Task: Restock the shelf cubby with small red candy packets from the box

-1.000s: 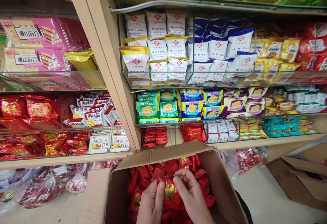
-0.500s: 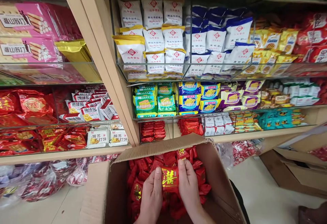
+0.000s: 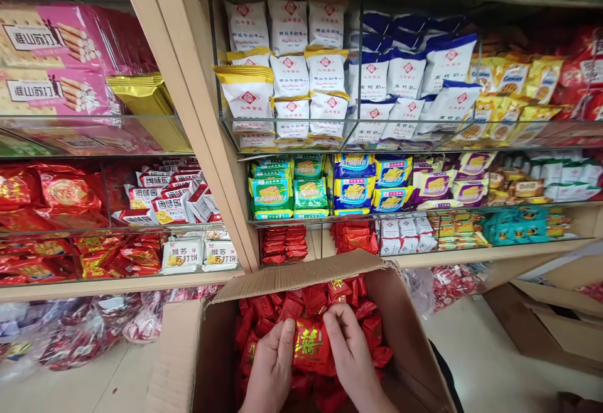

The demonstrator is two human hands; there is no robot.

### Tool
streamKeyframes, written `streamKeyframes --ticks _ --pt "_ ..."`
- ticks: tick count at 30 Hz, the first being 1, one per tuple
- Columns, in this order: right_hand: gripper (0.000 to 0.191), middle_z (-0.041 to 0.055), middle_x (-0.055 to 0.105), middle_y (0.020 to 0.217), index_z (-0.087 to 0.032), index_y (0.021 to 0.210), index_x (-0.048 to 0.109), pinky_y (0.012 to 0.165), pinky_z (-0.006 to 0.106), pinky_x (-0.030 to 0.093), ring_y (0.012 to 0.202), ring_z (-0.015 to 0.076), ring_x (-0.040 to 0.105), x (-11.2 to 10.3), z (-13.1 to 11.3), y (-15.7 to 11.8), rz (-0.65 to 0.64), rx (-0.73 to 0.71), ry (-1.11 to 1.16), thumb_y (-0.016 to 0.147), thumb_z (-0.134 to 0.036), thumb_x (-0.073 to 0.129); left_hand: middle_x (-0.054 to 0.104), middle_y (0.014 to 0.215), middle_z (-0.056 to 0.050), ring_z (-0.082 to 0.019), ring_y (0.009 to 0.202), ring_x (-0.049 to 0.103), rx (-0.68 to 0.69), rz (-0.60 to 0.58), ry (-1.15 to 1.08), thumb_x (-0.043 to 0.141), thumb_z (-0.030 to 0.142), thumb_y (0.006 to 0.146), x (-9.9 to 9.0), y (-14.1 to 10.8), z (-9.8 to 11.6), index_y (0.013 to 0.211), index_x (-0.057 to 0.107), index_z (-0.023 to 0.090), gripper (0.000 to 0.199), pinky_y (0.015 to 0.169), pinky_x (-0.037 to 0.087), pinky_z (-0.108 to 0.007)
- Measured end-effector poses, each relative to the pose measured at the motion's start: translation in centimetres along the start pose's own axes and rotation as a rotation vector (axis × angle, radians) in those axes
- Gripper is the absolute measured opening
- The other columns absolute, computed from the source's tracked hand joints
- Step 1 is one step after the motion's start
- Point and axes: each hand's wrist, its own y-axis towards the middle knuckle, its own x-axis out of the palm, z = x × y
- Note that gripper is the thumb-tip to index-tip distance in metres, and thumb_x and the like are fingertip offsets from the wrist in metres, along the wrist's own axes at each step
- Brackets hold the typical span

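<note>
Between my two hands is a red snack packet (image 3: 309,345) with gold characters, its printed face toward me. My left hand (image 3: 271,363) pinches its left edge with the thumb on top. On the other edge, my right hand (image 3: 351,353) grips near the upper right corner, fingers curled in. Both hands are inside an open cardboard box (image 3: 311,273). Beneath and around them lie many similar red packets (image 3: 264,309) in a loose heap, partly hidden by my hands.
Ahead stand shelves (image 3: 193,105) with clear dividers. They hold white packets (image 3: 249,95), green biscuit packs (image 3: 271,194) and stacked red packets (image 3: 284,243). Bagged goods (image 3: 85,331) lie on the floor at left. Another open carton (image 3: 541,325) sits at right.
Both hands and the packet have shifted slightly down and left. My right hand's fingers are more curled at the packet's upper right corner. The shelves appear slightly further right.
</note>
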Motion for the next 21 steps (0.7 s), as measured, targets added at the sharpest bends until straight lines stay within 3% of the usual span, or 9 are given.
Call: streamKeyframes --ticks 3,6,9,11,13,15,17,21 --pt "0.027 0.0036 0.055 0.094 -0.02 0.102 0.048 0.071 0.023 0.042 0.079 0.0138 0.052 -1.7 -1.4 -0.4 -0.285 -0.091 -0.138 0.076 -0.029 0.05 0.032 0.054 0.005 -0.01 0.05 0.03 0.051 -0.076 0.163 0.032 0.045 0.082 -1.3 0.1 0.0 0.056 0.035 0.02 0.036 0.047 0.029 -0.021" --pt "0.024 0.0008 0.06 0.085 -0.022 0.096 0.054 0.064 0.022 0.043 0.07 0.0131 0.054 -3.2 -3.4 -0.3 -0.459 -0.086 -0.28 0.073 -0.028 0.054 0.033 0.053 0.005 -0.01 0.049 0.031 0.088 -0.176 0.251 0.031 0.041 0.084 -2.2 0.2 1.2 0.056 0.035 0.02 0.035 0.047 0.028 -0.021" --pt "0.018 0.0012 0.062 0.085 -0.023 0.09 0.057 0.067 0.024 0.045 0.072 0.0145 0.056 -4.3 -5.3 1.2 -0.441 -0.171 -0.405 0.075 -0.031 0.052 0.05 0.063 0.001 -0.013 0.06 0.047 0.274 -0.241 0.543 0.027 0.035 0.086 -4.0 1.1 3.2 0.068 0.048 0.02 0.031 0.059 0.037 -0.022" --pt "0.02 0.0028 0.062 0.092 -0.024 0.094 0.057 0.075 0.028 0.043 0.082 0.0164 0.056 -4.7 -6.3 2.9 -0.39 -0.32 -0.513 0.078 -0.029 0.048 0.059 0.081 -0.004 -0.016 0.077 0.054 0.421 -0.173 0.791 0.029 0.033 0.086 -6.0 2.7 4.3 0.088 0.053 0.021 0.027 0.072 0.039 -0.025" --pt "0.024 0.0042 0.06 0.096 -0.024 0.101 0.056 0.079 0.031 0.042 0.087 0.017 0.054 -4.8 -6.9 5.1 -0.345 -0.463 -0.636 0.081 -0.026 0.042 0.061 0.082 -0.005 -0.018 0.079 0.056 0.408 -0.036 1.049 0.026 0.034 0.087 -8.2 4.7 4.7 0.088 0.054 0.021 0.031 0.073 0.04 -0.027" --pt "0.027 0.0056 0.059 0.097 -0.022 0.105 0.053 0.079 0.031 0.041 0.089 0.0172 0.053 -4.2 -7.0 7.5 -0.32 -0.536 -0.777 0.082 -0.022 0.038 0.061 0.077 -0.006 -0.02 0.077 0.057 0.355 0.035 1.128 0.024 0.036 0.087 -10.0 6.7 4.3 0.081 0.055 0.019 0.036 0.07 0.04 -0.03" --pt "0.027 0.0064 0.059 0.093 -0.02 0.104 0.051 0.074 0.029 0.042 0.086 0.0174 0.054 -3.0 -6.8 9.9 -0.326 -0.505 -0.952 0.082 -0.019 0.037 0.063 0.073 -0.006 -0.021 0.072 0.059 0.307 0.056 1.152 0.024 0.037 0.087 -11.0 8.0 3.4 0.077 0.055 0.019 0.038 0.064 0.041 -0.029" --pt "0.022 0.0089 0.059 0.086 -0.016 0.099 0.051 0.067 0.029 0.041 0.078 0.0188 0.057 0.6 -5.1 14.4 -0.364 -0.267 -1.286 0.08 -0.015 0.041 0.066 0.077 -0.004 -0.02 0.072 0.061 0.278 0.066 1.184 0.026 0.037 0.086 -11.2 8.3 2.1 0.082 0.055 0.021 0.034 0.061 0.04 -0.027"
